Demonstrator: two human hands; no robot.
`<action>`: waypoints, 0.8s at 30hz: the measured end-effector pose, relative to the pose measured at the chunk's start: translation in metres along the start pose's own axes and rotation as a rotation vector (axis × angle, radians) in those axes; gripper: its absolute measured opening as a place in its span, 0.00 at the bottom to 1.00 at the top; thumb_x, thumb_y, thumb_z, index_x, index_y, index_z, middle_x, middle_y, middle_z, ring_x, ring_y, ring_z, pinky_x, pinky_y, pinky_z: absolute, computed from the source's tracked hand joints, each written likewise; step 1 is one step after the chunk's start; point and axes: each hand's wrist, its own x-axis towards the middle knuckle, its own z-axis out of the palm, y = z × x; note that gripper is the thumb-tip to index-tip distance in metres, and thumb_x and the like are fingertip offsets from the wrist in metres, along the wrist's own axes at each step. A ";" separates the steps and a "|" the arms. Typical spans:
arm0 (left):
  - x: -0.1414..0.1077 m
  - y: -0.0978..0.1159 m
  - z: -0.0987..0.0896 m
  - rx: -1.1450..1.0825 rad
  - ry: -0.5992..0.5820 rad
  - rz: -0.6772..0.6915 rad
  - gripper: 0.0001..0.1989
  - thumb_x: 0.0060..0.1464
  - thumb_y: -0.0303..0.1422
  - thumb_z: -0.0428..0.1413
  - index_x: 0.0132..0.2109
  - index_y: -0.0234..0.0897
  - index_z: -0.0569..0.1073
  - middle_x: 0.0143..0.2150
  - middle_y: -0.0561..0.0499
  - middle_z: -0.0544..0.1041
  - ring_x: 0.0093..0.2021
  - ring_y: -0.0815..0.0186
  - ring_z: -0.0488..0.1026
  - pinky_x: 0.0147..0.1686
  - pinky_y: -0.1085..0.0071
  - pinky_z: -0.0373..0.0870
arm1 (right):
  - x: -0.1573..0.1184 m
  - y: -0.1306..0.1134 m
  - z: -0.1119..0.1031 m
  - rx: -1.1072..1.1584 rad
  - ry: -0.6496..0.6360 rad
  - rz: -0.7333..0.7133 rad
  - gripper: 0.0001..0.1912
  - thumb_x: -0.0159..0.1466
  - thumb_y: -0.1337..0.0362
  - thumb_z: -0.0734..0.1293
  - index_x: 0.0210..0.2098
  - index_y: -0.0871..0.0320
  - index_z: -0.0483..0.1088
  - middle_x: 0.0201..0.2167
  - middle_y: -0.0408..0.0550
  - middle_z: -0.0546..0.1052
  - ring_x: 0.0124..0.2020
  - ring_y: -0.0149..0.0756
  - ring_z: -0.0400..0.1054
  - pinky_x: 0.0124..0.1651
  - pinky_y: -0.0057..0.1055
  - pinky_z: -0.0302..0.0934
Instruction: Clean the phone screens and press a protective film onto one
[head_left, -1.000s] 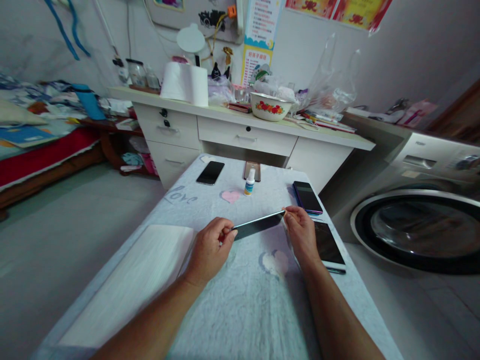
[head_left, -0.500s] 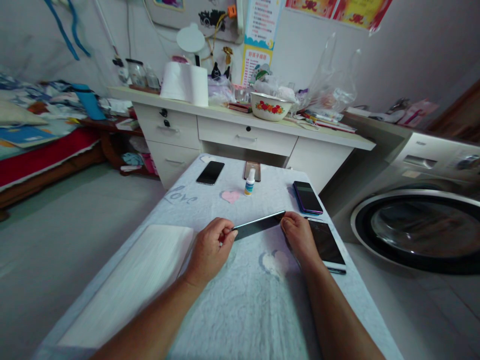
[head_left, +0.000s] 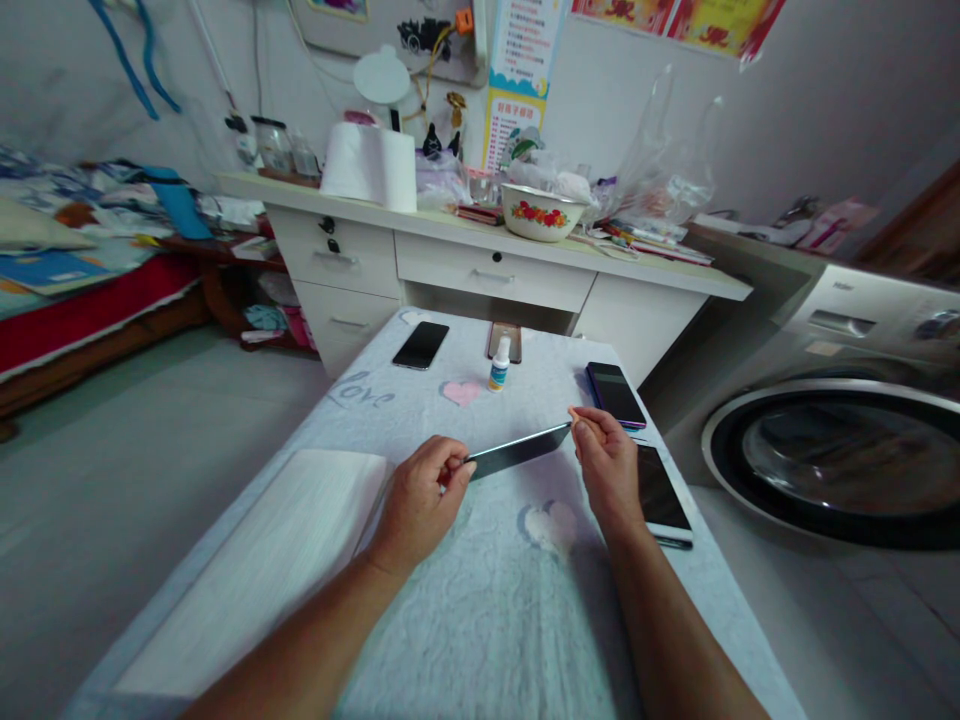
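Observation:
A dark phone (head_left: 519,452) is held above the table, tilted so that its long thin edge shows. My left hand (head_left: 424,490) pinches its left end between thumb and fingers. At the phone's right corner is my right hand (head_left: 606,460), its fingers closed and fingertips on that corner. A small white spray bottle (head_left: 499,366) with a blue and yellow label stands beyond the phone. Behind the bottle lies a brownish phone case (head_left: 514,342). My right wrist partly covers a white-edged tablet (head_left: 661,490).
A black phone (head_left: 421,345) lies at the far left of the table, and stacked phones (head_left: 615,394) at the right. A white folded cloth or paper (head_left: 262,560) lies along the left. Beyond stand a white desk (head_left: 465,262) and a washing machine (head_left: 840,340).
My right hand has shifted slightly right and up along the phone's right corner, covering more of the tablet. My left hand and the phone have hardly moved.

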 end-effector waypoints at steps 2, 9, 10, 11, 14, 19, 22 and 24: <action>0.000 0.001 0.000 0.005 0.003 0.007 0.02 0.57 0.29 0.54 0.35 0.37 0.70 0.30 0.55 0.71 0.29 0.71 0.69 0.30 0.74 0.65 | -0.001 0.001 0.000 -0.049 -0.011 -0.015 0.14 0.62 0.56 0.66 0.42 0.59 0.74 0.35 0.51 0.79 0.37 0.39 0.73 0.40 0.34 0.66; 0.000 0.001 0.000 0.010 -0.003 0.004 0.02 0.57 0.30 0.54 0.35 0.38 0.70 0.30 0.55 0.71 0.28 0.71 0.68 0.30 0.75 0.65 | -0.004 -0.008 0.003 -0.295 0.001 -0.193 0.08 0.65 0.61 0.64 0.38 0.56 0.74 0.38 0.50 0.78 0.41 0.40 0.73 0.47 0.38 0.65; 0.000 0.001 0.000 0.013 -0.004 0.003 0.02 0.57 0.30 0.54 0.35 0.38 0.69 0.30 0.55 0.71 0.28 0.71 0.68 0.30 0.75 0.65 | -0.005 -0.011 0.004 -0.320 -0.008 -0.229 0.08 0.65 0.62 0.64 0.38 0.56 0.74 0.37 0.50 0.78 0.40 0.40 0.72 0.46 0.37 0.65; 0.000 0.001 -0.001 0.015 -0.005 0.003 0.02 0.58 0.30 0.53 0.35 0.38 0.69 0.30 0.55 0.71 0.29 0.71 0.68 0.30 0.75 0.65 | -0.006 -0.013 0.005 -0.337 -0.021 -0.252 0.08 0.65 0.63 0.63 0.38 0.56 0.74 0.37 0.50 0.77 0.40 0.39 0.72 0.46 0.37 0.65; 0.000 0.001 -0.001 0.014 -0.008 0.004 0.02 0.58 0.30 0.53 0.35 0.38 0.69 0.30 0.55 0.71 0.29 0.71 0.68 0.30 0.74 0.65 | -0.010 -0.018 0.009 -0.383 -0.040 -0.316 0.08 0.66 0.65 0.62 0.38 0.56 0.74 0.35 0.49 0.76 0.38 0.39 0.71 0.43 0.36 0.65; 0.000 0.002 -0.002 0.009 -0.004 0.000 0.02 0.57 0.30 0.54 0.35 0.37 0.70 0.29 0.55 0.71 0.28 0.70 0.68 0.29 0.74 0.64 | -0.017 -0.023 0.017 -0.432 -0.075 -0.370 0.09 0.66 0.68 0.61 0.39 0.56 0.73 0.34 0.48 0.73 0.36 0.37 0.70 0.41 0.33 0.64; 0.000 0.003 -0.002 0.006 -0.006 -0.001 0.02 0.57 0.29 0.54 0.35 0.37 0.70 0.29 0.55 0.71 0.29 0.70 0.69 0.30 0.74 0.65 | -0.020 -0.027 0.020 -0.445 -0.108 -0.378 0.10 0.66 0.69 0.60 0.40 0.57 0.73 0.34 0.48 0.72 0.36 0.36 0.70 0.41 0.33 0.63; 0.000 0.003 -0.001 0.007 -0.007 -0.001 0.01 0.56 0.29 0.54 0.36 0.37 0.70 0.30 0.55 0.71 0.29 0.70 0.69 0.30 0.74 0.65 | -0.022 -0.028 0.022 -0.436 -0.124 -0.376 0.10 0.67 0.69 0.60 0.40 0.57 0.73 0.34 0.48 0.72 0.36 0.36 0.69 0.41 0.33 0.63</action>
